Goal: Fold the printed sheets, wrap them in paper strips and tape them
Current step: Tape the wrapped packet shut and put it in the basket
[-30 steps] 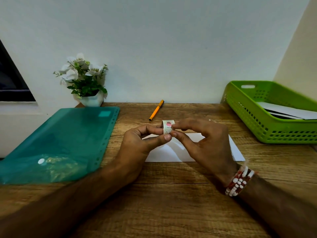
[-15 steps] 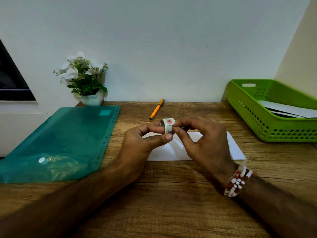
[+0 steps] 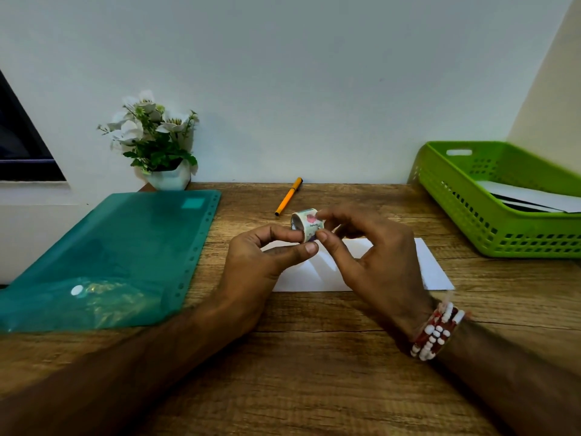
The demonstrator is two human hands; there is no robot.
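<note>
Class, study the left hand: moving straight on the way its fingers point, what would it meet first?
Probably the right hand: the left hand pinches the tape roll, and the right hand's fingers grip that roll directly ahead, though depth is unclear.

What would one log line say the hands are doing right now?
left hand: pinches tape roll | right hand: holds tape roll | sheet: on table, under hands
</note>
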